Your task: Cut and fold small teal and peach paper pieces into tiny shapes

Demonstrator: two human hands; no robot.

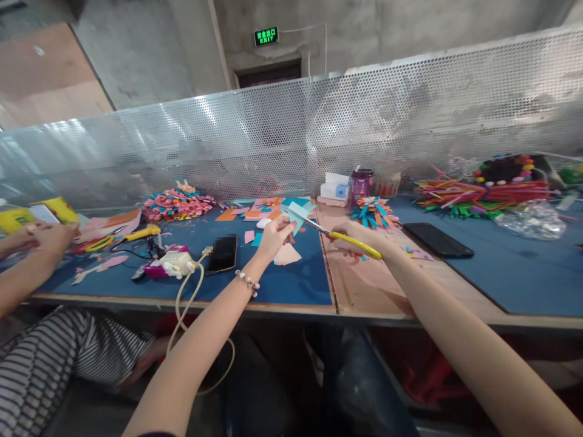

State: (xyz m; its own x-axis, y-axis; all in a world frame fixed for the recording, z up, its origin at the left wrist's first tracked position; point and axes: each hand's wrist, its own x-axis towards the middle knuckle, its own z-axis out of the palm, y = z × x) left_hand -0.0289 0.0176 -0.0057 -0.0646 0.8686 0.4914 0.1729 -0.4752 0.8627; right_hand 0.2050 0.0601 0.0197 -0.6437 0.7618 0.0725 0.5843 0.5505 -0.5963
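My left hand (276, 233) pinches a small sheet of light blue paper (297, 220) above the blue mat. Yellow-handled scissors (334, 235) are in my right hand (350, 237), fingers wrapped round the handles. Their blades point left and lie across the light blue paper; I cannot tell whether they are cutting into it. Under my left hand lie cream paper pieces (288, 254). Small pink (249, 237) and blue paper pieces rest beside it, and a heap of orange, pink and blue sheets (262, 209) spreads behind.
A phone (221, 253) and a power strip (170, 262) with cables sit left. Further left are a co-worker's hands (48, 240). Paper-strip bundles (177, 200), a tissue pack (335, 189) and a purple cup (362, 184) stand behind. A black tablet-like device (438, 239) lies right. Perforated metal panels (273, 133) border the back.
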